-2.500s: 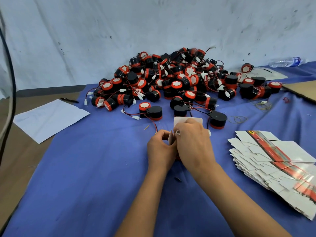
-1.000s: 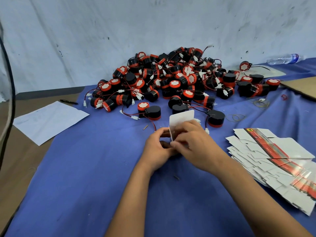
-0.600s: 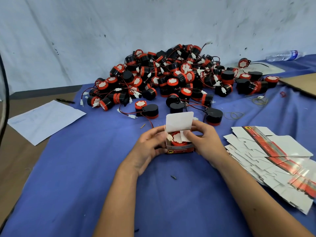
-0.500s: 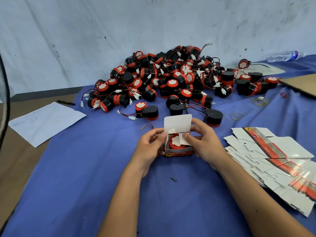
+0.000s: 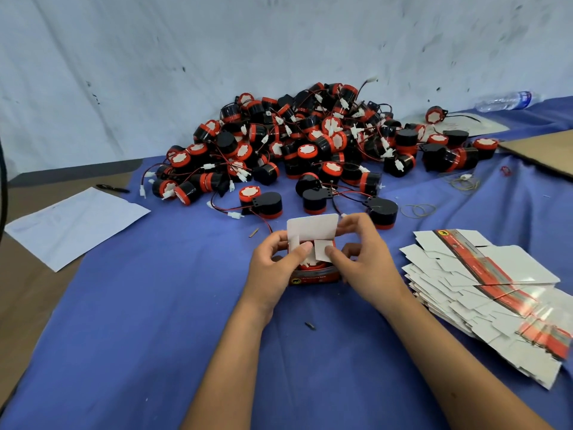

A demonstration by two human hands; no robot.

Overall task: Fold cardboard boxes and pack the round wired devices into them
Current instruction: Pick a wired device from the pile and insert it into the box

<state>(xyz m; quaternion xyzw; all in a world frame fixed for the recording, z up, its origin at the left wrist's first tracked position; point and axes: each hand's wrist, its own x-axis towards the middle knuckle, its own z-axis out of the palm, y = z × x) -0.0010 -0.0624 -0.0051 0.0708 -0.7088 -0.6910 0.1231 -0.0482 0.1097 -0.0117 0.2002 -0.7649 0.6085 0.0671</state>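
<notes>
A small red cardboard box stands on the blue cloth with its white lid flap raised. A round red-topped device sits inside, mostly hidden. My left hand grips the box's left side, thumb pressing the left inner flap down. My right hand grips the right side, thumb on the right inner flap. Behind lies a big pile of black and red round wired devices.
A stack of flat unfolded boxes lies at the right. A white paper sheet and a pen lie at the left. Rubber bands, brown cardboard and a plastic bottle lie far right.
Both hands stopped covering the box and moved to its sides, showing the device inside under the raised lid. Both thumbs now press the two inner side flaps over the device.
</notes>
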